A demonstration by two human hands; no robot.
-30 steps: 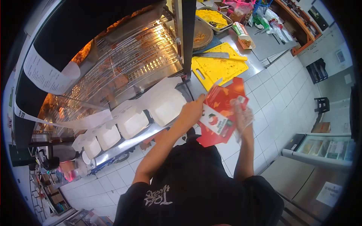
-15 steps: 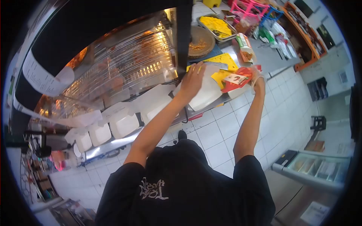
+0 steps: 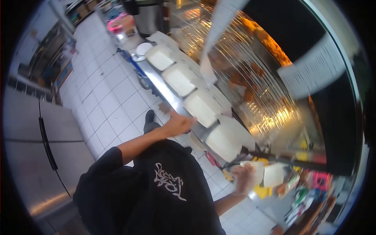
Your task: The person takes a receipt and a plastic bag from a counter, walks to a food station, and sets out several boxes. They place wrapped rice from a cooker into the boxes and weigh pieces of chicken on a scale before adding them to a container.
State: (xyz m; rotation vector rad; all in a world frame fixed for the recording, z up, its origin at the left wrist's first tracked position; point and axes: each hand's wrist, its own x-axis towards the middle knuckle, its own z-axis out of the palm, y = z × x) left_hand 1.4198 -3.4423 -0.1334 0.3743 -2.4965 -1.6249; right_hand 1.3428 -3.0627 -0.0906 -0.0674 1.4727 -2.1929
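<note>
My left hand [image 3: 178, 124] is bare and slightly blurred, above the counter's front edge. Its thumb stands apart from the fingers, and no held thing shows. Closest to it are the white open food boxes, among them one box [image 3: 200, 107] and the end box [image 3: 224, 143], with their lids folded back. My right hand [image 3: 243, 178] wears a clear plastic glove and is smeared by motion. It is beside the end box, over the yellow pieces [image 3: 263, 191]. Its fingers look curled, but what they may hold I cannot make out. Just beyond it stands a pale carton [image 3: 274, 174].
A lit warming cabinet [image 3: 250, 74] with wire racks and fried food runs behind the boxes. Paper slips [image 3: 313, 68] hang at its front. A steel fridge [image 3: 35, 156] stands at left. Round white lids [image 3: 143, 49] lie at the counter's far end.
My view has swung left along the counter. My left hand has come off the white box toward the row's middle. The red carton that was in my right hand is out of sight.
</note>
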